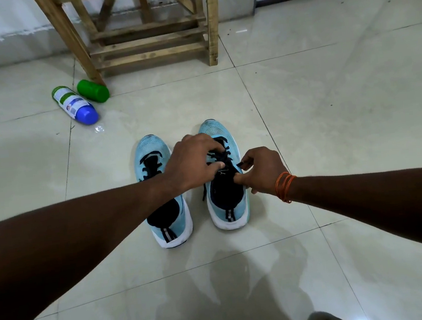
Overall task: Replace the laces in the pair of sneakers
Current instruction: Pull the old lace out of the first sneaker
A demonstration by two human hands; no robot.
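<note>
Two light blue sneakers with white soles stand side by side on the tiled floor, heels toward me. The left sneaker (pixel 151 165) shows a dark tongue with no lace across it. The right sneaker (pixel 231 209) carries a dark lace (pixel 221 156) through its eyelets. My left hand (pixel 192 161) reaches over the right sneaker's lacing, its fingers curled on the lace. My right hand (pixel 260 170) pinches a lace end at the shoe's right side. Another lace end (pixel 204 192) hangs down between the two shoes.
A wooden stool (pixel 146 37) stands at the back against the wall. A white bottle with a blue cap (pixel 74 104) and a green container (pixel 93 90) lie on the floor at its left leg. An orange thread band (pixel 284 186) circles my right wrist.
</note>
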